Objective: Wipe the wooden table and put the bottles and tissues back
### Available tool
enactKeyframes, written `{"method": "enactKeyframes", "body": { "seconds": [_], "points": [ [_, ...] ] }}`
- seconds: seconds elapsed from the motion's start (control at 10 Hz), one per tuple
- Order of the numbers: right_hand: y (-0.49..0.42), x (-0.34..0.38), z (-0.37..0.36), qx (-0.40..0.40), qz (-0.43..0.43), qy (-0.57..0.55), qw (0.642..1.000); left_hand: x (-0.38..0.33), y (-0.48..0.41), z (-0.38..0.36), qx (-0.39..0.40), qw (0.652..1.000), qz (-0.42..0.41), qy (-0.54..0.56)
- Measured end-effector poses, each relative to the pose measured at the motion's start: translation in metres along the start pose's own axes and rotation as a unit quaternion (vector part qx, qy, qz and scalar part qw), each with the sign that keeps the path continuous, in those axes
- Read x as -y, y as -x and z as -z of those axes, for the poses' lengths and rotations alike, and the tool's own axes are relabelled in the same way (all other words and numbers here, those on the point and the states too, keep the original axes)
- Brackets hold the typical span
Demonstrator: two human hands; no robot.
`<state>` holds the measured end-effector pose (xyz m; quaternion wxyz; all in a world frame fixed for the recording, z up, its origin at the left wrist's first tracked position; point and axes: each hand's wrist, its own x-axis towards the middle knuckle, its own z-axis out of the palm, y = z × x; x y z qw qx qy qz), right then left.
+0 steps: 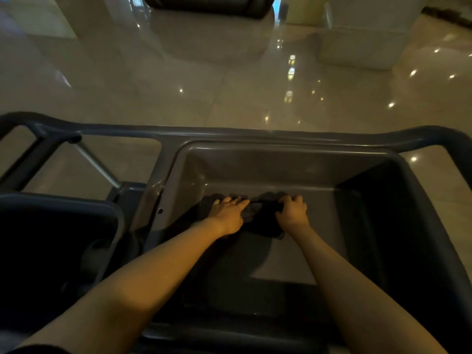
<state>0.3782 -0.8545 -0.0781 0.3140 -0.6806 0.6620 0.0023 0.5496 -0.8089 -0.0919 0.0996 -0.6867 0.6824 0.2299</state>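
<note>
Cloth (264, 219), dim, partly hidden, gripped by left hand (227, 215), right hand (293, 213).

Floor: I see glossy pale tiles (178, 98) beyond the grey cart (281, 135), speckled with lamp reflections.
Plinth: white rounded base (212, 39), far beyond the cart.
Block (362, 47): pale, beyond the cart's right.
Bin (51, 238): dark, left of the cart.

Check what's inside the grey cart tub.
A dark cloth, low at the far tub wall, held by left hand and right hand. Nothing else shows; the dark near end and whatever the cloth covers are hidden.
</note>
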Motion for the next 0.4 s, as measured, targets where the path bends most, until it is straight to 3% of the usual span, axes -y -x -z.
{"method": "enactKeyframes", "body": {
  "seconds": [0.3,0.4],
  "points": [
    [0.009,-0.005,0.015,0.046,0.054,0.093,0.993,0.001,0.007,0.023,0.036,0.999,0.005,-0.013],
    [0.013,-0.002,0.036,0.06,0.076,0.126,0.987,-0.003,0.013,0.042,0.043,0.998,-0.028,-0.031]
  ]
}}
